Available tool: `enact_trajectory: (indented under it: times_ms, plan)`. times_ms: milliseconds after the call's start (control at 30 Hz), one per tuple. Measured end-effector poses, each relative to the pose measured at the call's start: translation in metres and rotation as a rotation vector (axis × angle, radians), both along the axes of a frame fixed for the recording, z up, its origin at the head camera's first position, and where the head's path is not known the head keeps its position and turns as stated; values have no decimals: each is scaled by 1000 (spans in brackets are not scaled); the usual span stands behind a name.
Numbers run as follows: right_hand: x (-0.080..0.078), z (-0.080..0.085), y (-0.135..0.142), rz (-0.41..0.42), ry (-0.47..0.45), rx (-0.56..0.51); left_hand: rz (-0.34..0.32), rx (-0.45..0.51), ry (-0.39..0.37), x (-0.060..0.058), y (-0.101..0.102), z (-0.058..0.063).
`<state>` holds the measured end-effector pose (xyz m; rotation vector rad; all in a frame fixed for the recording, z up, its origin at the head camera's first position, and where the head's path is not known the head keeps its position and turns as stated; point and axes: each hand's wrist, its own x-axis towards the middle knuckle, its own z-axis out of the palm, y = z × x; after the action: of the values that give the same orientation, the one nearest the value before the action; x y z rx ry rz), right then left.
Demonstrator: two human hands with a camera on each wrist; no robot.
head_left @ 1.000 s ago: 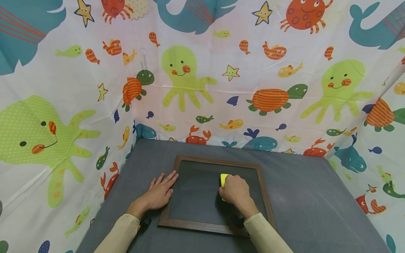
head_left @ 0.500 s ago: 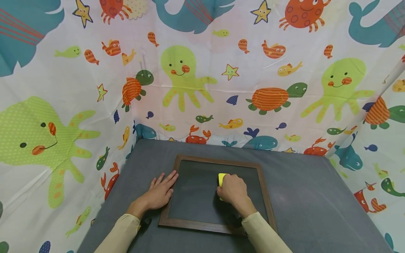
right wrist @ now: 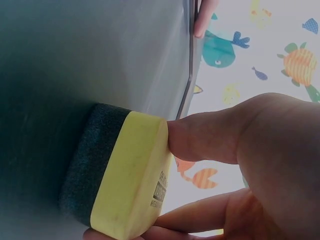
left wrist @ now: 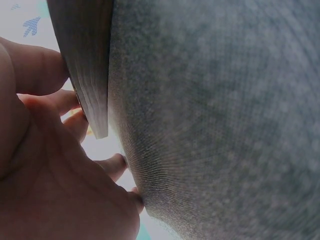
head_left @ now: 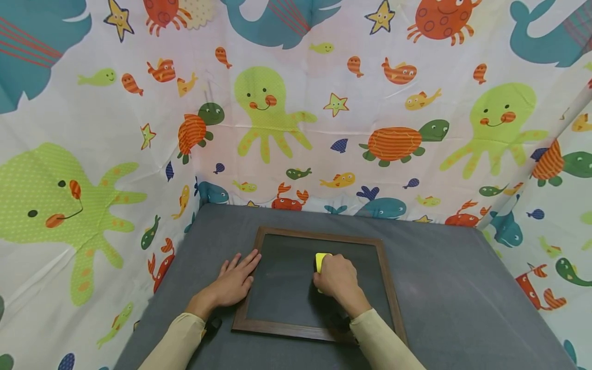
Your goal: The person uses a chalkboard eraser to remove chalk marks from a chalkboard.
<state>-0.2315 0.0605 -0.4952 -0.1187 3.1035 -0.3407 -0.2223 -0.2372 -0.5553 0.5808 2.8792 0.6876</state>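
A blackboard [head_left: 282, 288] in a brown wooden frame lies flat on the grey cloth. My right hand [head_left: 337, 280] grips a board eraser [right wrist: 127, 175] with a yellow back and a dark felt pad, thumb on one side and fingers on the other. The felt faces the board's surface, right of its middle. On the left side of the frame, my left hand [head_left: 228, 282] rests with fingers spread and fairly straight. In the left wrist view its thumb and fingers touch the frame edge [left wrist: 92, 75], while other fingertips reach the grey cloth.
Grey cloth [head_left: 458, 293] covers the table around the board. Behind and at both sides hangs a white curtain [head_left: 324, 149] printed with sea animals. A dark wrist strap [head_left: 213, 326] shows at the left sleeve.
My right hand has slid slightly left across the board with the eraser. The left hand has stayed in place on the frame.
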Motion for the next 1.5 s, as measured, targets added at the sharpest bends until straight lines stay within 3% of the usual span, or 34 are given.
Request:
enact_trajectory:
  times_ms: [1500]
  plan:
    - [-2, 1, -32, 43, -17, 8, 0, -1, 6, 1, 1, 3]
